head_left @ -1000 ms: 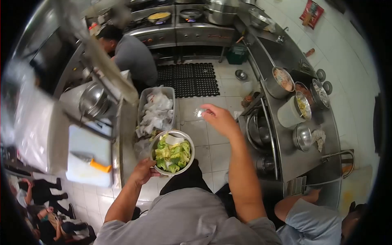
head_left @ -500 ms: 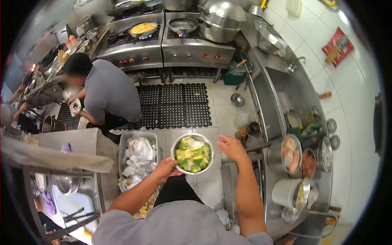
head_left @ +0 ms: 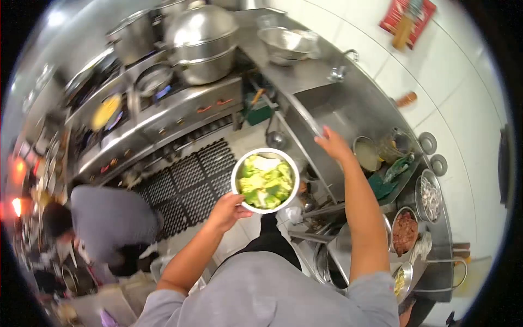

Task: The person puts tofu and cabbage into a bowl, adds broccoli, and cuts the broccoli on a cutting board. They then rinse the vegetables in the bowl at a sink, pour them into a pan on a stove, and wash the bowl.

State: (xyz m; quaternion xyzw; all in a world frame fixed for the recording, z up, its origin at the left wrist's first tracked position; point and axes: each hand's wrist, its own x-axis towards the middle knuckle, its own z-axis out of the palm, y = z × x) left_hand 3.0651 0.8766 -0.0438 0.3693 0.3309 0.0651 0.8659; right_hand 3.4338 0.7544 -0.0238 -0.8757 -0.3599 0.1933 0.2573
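Observation:
My left hand (head_left: 227, 211) grips the lower left rim of a round metal bowl (head_left: 295, 191). Green broccoli pieces (head_left: 268, 182) with some paler chunks fill the bowl, which hangs above the floor in front of my body. My right hand (head_left: 333, 144) is off the bowl, up and to its right, near the front edge of the metal sink counter (head_left: 305, 115). Its fingers point toward that edge; they are partly blurred, and whether they touch it is unclear.
A stove (head_left: 180, 111) with pans and a large lidded steamer (head_left: 204, 41) stands at upper left. A co-worker (head_left: 111, 220) bends low at left beside a black mat (head_left: 190, 180). On the right counter are a bowl of meat (head_left: 405, 231) and a bowl of pale pieces (head_left: 430, 196).
The view has swung right, toward the sink. The bowl stays in my left hand. My right hand has moved up and away from the bowl, closer to the counter edge.

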